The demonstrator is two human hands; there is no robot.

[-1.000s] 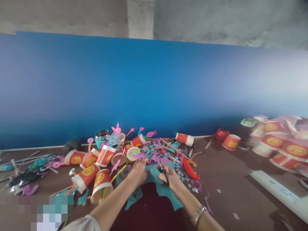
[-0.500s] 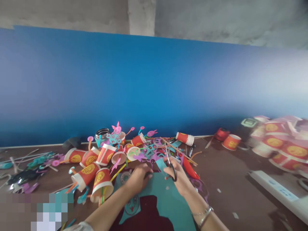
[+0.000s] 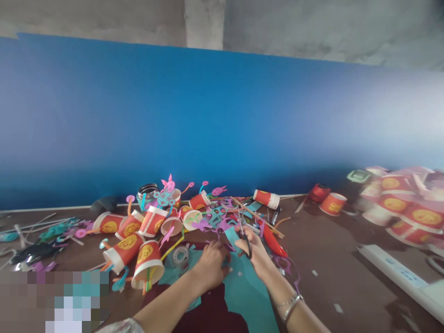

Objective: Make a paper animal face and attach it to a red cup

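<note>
My right hand (image 3: 254, 249) grips a pair of scissors (image 3: 247, 243) by the dark handle, blades pointing away from me. A small teal paper piece (image 3: 231, 237) is at its fingertips; whether they pinch it is unclear. My left hand (image 3: 212, 266) is over a sheet of teal paper (image 3: 244, 286), its fingers bent and apart, with no object visible in them. The sheet has a large cut-out through which dark red shows. To the left of that hand sits a roll of tape (image 3: 180, 255). My left forearm hides most of a drawn face on teal paper.
Red paper cups (image 3: 148, 259) with straws lie to the left. Pink, purple and teal paper scraps (image 3: 222, 216) are heaped behind my hands. A stack of cups (image 3: 266, 199) lies at the back. On the right are a white power strip (image 3: 395, 268) and piled cups (image 3: 425, 215).
My left hand has shifted right across the teal paper, and its forearm now covers much of the drawn face. The right hand with the scissors has barely moved.
</note>
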